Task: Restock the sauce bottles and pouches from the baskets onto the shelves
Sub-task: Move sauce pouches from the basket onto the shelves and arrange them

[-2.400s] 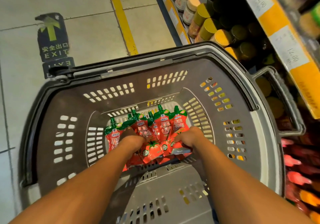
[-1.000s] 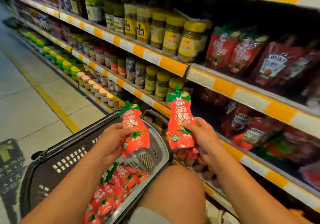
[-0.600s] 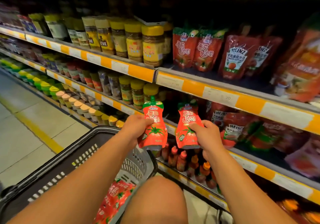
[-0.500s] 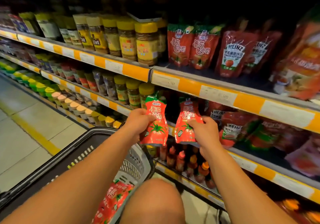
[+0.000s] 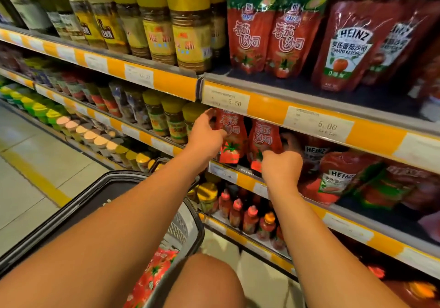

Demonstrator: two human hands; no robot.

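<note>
Under the middle shelf's price rail (image 5: 266, 107), left hand (image 5: 206, 138) grips one tomato pouch (image 5: 232, 138), right hand (image 5: 282, 169) grips another (image 5: 263, 141); dark gap beside Heinz pouches (image 5: 338, 176)

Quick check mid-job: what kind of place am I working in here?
Most likely a supermarket condiment aisle: tiered shelves with orange price strips, rows of jars and Heinz ketchup pouches, and a shopping basket of red pouches beside you.

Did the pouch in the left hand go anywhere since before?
Yes. The left hand carried its pouch forward from in front of the shelves to under the 5.50 price tag, beside the yellow-lidded jars.
</note>
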